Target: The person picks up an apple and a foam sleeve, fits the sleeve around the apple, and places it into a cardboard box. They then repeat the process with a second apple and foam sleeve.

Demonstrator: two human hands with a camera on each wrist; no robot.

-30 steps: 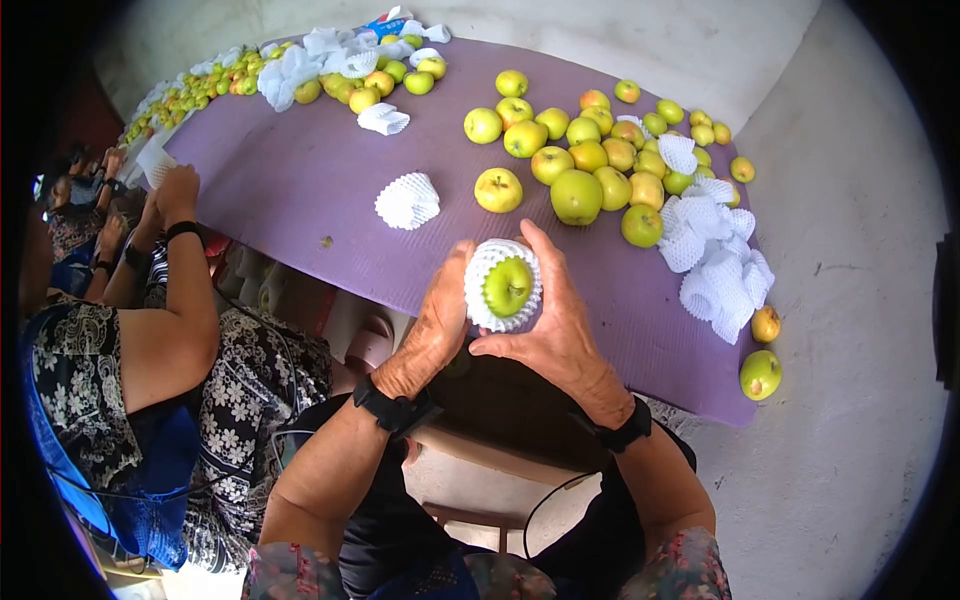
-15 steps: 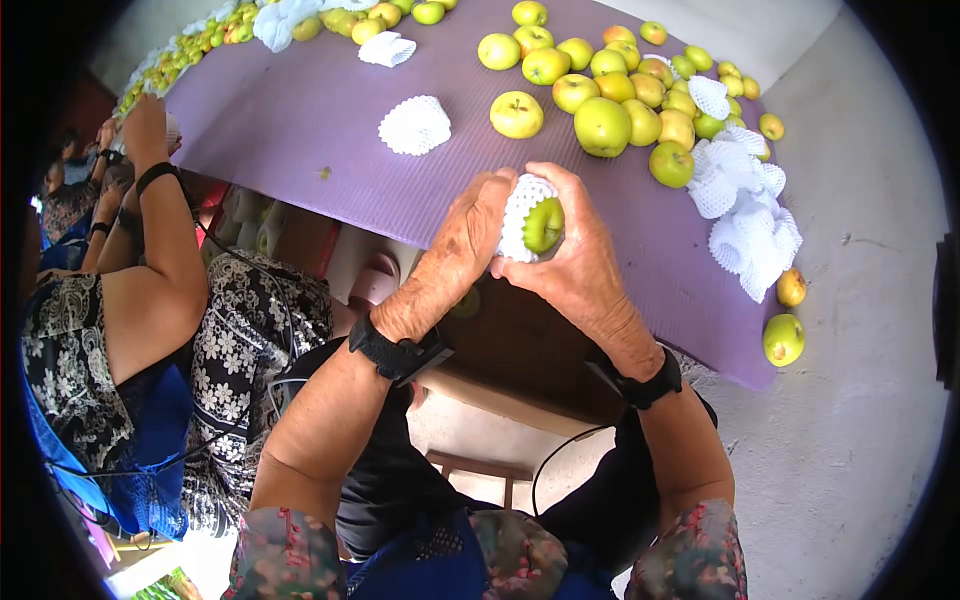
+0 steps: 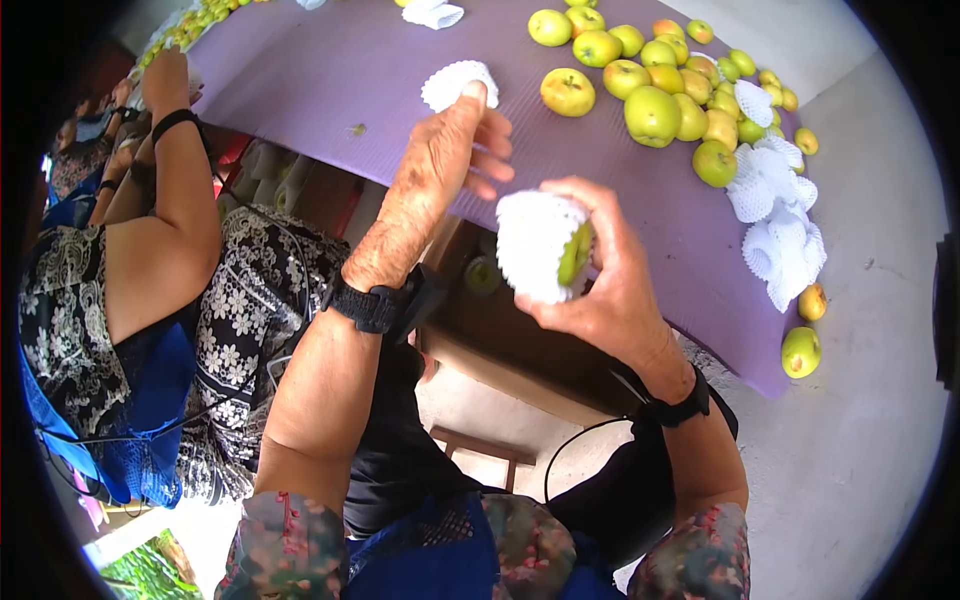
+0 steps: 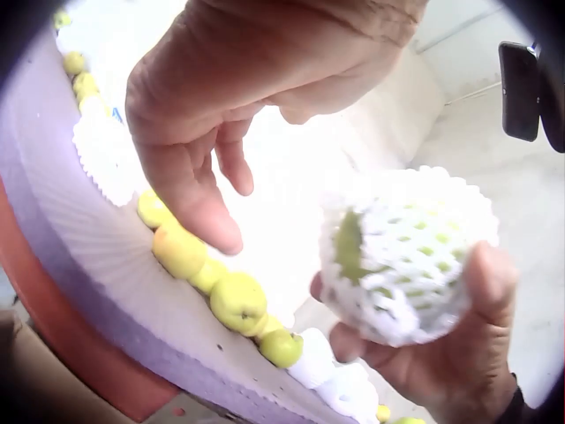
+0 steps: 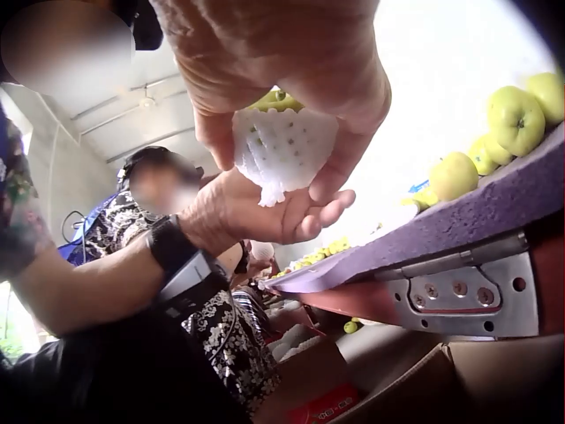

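In the head view my right hand [image 3: 612, 275] grips a green apple [image 3: 574, 256] in a white foam net [image 3: 535, 245], above the box at the table's near edge. In the right wrist view the net [image 5: 284, 152] hangs below the apple between the fingers. My left hand [image 3: 440, 160] is off the apple, its fingers relaxed and holding nothing. Beyond its fingertips another white foam net [image 3: 460, 84] lies on the purple table [image 3: 320, 95]. In the left wrist view the left hand [image 4: 238, 97] is apart from the wrapped apple [image 4: 410, 256].
Loose apples [image 3: 652, 116] cluster at the right of the table, with a heap of foam nets [image 3: 780, 225] beside them. A cardboard box [image 3: 500, 365] is under the near edge. Another person's arm [image 3: 180, 190] reaches to the table at the left.
My left hand has let go of the wrapped apple and moved away toward the loose net. The right hand keeps the apple, now turned sideways. The head view has shifted.
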